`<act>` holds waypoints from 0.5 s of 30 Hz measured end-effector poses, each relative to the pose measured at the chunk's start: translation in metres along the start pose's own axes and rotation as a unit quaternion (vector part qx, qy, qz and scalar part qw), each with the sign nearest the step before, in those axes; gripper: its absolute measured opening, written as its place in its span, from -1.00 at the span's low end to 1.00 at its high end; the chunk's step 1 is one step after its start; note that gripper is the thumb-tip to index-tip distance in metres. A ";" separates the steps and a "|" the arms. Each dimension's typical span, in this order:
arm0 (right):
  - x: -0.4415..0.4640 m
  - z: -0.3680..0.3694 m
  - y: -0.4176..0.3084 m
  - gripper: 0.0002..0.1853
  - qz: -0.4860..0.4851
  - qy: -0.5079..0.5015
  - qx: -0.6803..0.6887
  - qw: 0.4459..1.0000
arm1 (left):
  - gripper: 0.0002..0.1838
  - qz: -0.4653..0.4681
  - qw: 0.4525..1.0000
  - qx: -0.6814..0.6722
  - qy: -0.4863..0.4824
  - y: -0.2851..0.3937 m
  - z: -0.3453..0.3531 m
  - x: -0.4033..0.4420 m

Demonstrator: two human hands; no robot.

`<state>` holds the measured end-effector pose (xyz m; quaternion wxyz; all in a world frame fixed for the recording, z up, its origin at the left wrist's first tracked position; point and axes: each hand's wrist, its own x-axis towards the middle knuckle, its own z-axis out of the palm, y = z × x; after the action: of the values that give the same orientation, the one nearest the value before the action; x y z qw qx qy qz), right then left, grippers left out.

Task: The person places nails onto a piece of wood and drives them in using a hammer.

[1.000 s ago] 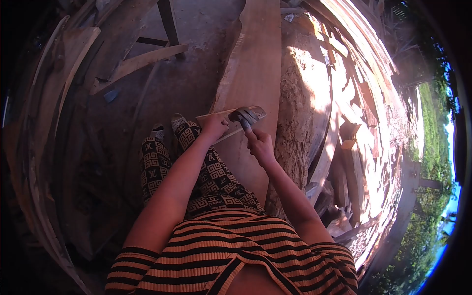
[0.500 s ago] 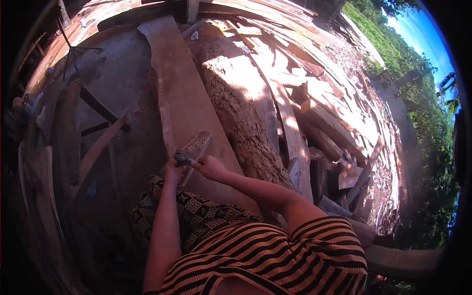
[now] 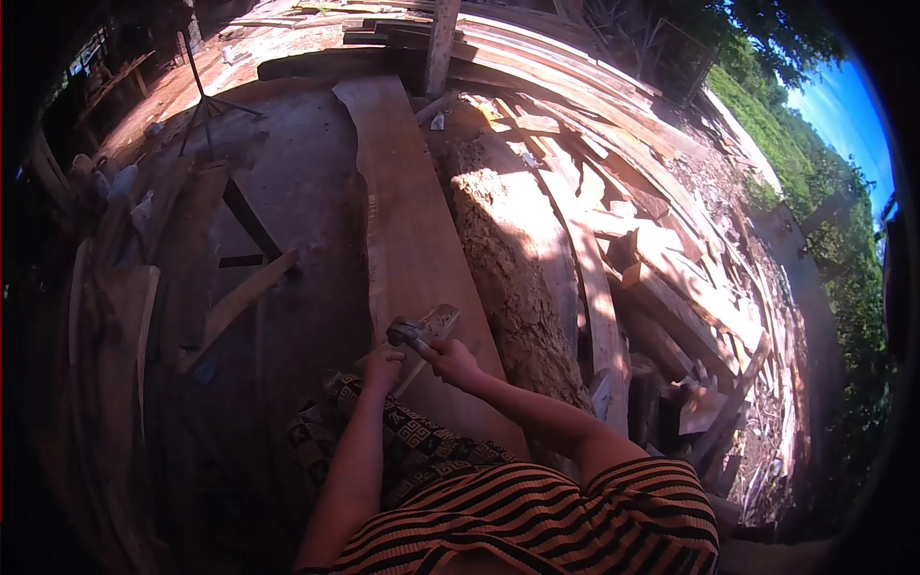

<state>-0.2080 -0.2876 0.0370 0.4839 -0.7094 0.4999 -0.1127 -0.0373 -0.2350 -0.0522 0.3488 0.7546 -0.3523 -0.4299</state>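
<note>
My right hand is closed round the handle of a hammer. The hammer's dark metal head hangs just above my left hand. That left hand is closed, and whatever lies in its fingers is too small and dim to name. Just beyond both hands, a short rough piece of wood slants across a long wide plank. The plank runs away from me, with one wavy edge on its left side. Patterned cloth covers my legs beneath my forearms.
A thick rough-barked log lies right of the plank. Farther right are heaped sunlit offcuts. Boards lean at the left near a slanted wood strip. A metal stand and a wooden post stand farther back.
The camera has turned, so the whole scene sits lower and farther right. The hammer head has lifted slightly away from my left hand. Both hands keep their closed shape.
</note>
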 end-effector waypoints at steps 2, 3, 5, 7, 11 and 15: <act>0.004 0.000 0.002 -0.49 -0.007 -0.005 0.034 0.999 | -0.74 -0.001 1.000 -0.005 0.009 -0.002 0.001 0.004; 0.008 0.004 0.015 -0.49 -0.008 -0.008 -0.017 1.000 | -0.73 -0.003 1.000 -0.008 0.011 -0.003 0.002 0.006; 0.011 0.004 0.021 -0.49 -0.017 -0.021 -0.069 0.997 | -0.71 -0.034 0.998 -0.015 0.050 -0.002 0.006 0.006; 0.007 0.000 0.007 -0.52 0.066 -0.030 -0.039 0.997 | -0.75 -0.032 0.999 -0.013 0.023 -0.003 0.003 0.007; -0.005 -0.001 -0.001 -0.58 0.020 -0.022 0.129 0.991 | -0.72 0.025 1.000 0.008 -0.001 -0.015 0.007 0.017; 0.007 0.006 0.016 -0.60 0.066 -0.043 0.058 0.995 | -0.75 0.018 0.995 -0.026 0.092 -0.012 0.015 0.012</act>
<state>-0.2102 -0.2905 0.0187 0.5520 -0.6496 0.5169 -0.0783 -0.0437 -0.2419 -0.0727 0.4072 0.7750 -0.3206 -0.3616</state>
